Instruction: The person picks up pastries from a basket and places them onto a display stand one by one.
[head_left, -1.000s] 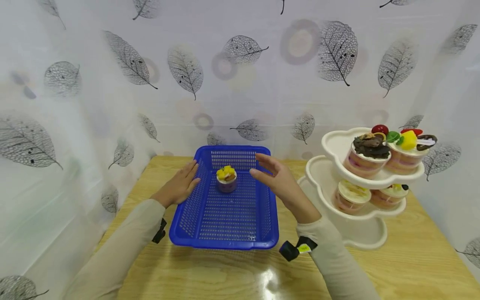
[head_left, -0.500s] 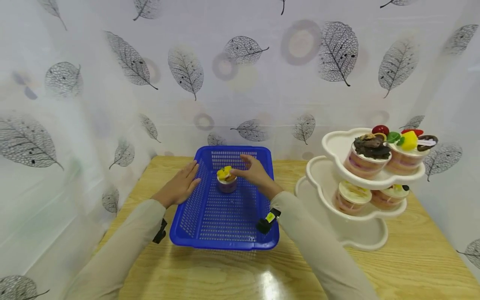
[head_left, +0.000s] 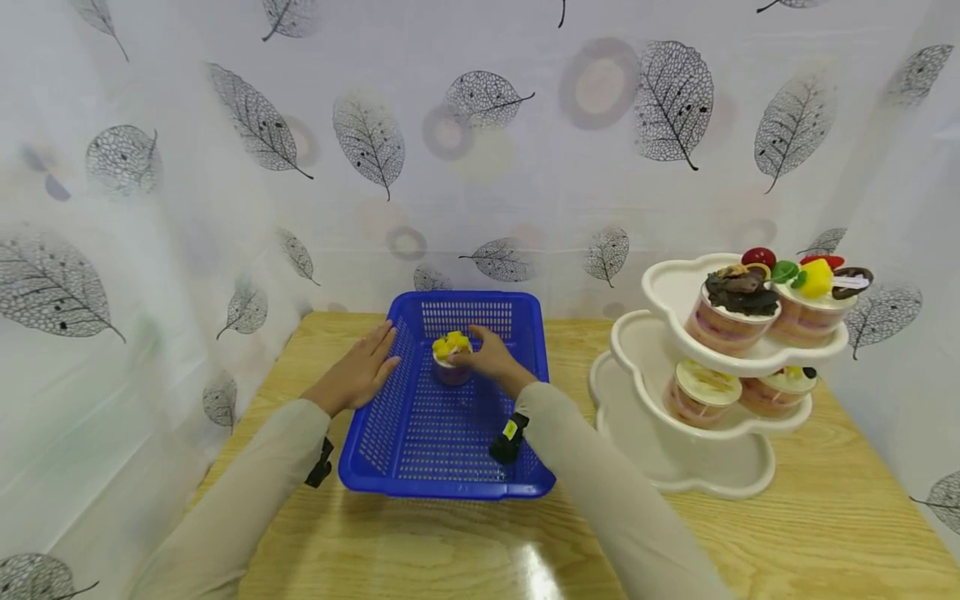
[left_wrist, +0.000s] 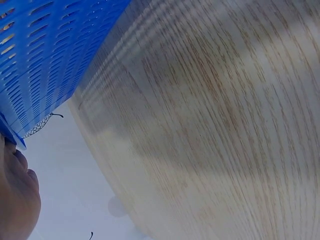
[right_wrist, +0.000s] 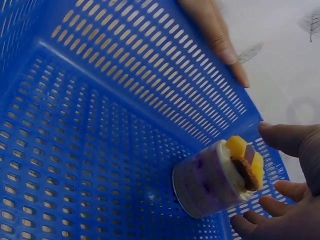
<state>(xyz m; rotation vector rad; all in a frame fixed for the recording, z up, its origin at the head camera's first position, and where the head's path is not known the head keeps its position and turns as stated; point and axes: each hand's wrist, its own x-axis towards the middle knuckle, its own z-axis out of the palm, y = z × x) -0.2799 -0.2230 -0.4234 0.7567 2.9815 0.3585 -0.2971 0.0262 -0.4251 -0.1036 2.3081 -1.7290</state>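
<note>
A clear dessert cup (head_left: 452, 374) with layered filling and yellow fruit chunks on top stands in the far part of a blue perforated plastic basket (head_left: 450, 488). My right hand (head_left: 492, 362) reaches over the basket to the cup's right side. In the right wrist view its thumb and fingers are spread around the topped end of the cup (right_wrist: 205, 182), and a gap shows between thumb and topping. Whether the lower fingertips touch the cup, I cannot tell. Straight-fingered, my left hand (head_left: 356, 372) rests on the basket's left rim.
A white tiered stand (head_left: 678, 454) with scalloped trays is to the right of the basket. Several dessert cups (head_left: 727, 325) sit on its upper two tiers. Under everything lies a wood-grain table (head_left: 360, 550), with a leaf-patterned curtain (head_left: 525, 183) behind.
My right hand has moved left and inward, from above the basket's right rim to beside the dessert cup. My left hand, the cup and the basket have stayed put.
</note>
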